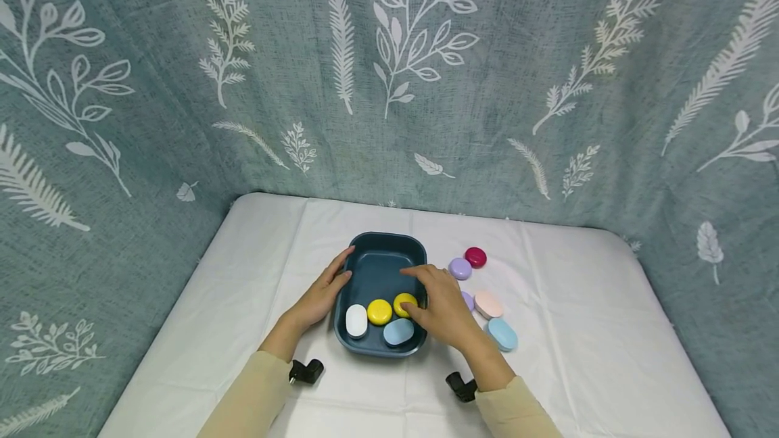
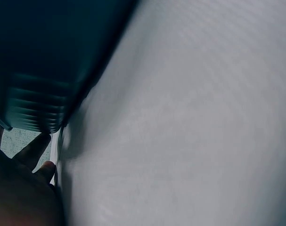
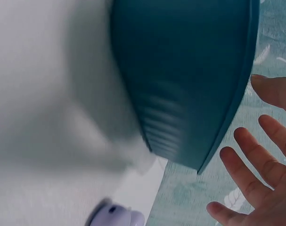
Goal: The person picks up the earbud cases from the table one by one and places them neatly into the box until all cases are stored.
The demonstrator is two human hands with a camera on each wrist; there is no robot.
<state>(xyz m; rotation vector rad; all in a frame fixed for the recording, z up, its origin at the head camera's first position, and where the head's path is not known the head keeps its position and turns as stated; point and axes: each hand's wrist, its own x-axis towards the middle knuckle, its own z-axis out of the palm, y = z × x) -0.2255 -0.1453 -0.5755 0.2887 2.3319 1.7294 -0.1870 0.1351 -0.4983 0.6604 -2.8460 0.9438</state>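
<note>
A dark blue rectangular bin with rounded corners stands on the table. Along its near end lie two round yellow pieces, a white rounded oblong piece and a light blue oval piece. My left hand rests against the bin's left side, its extended fingers by the ribbed wall in the left wrist view. Over the right rim reaches my right hand, thumb above the right-hand yellow piece. Its fingers are spread apart beside the rim in the right wrist view, holding nothing.
Right of the bin lie a dark red round piece, two purple pieces, a pale pink piece and a light blue oval piece. A leaf-patterned curtain surrounds the white-covered table. Black wrist devices sit below both hands.
</note>
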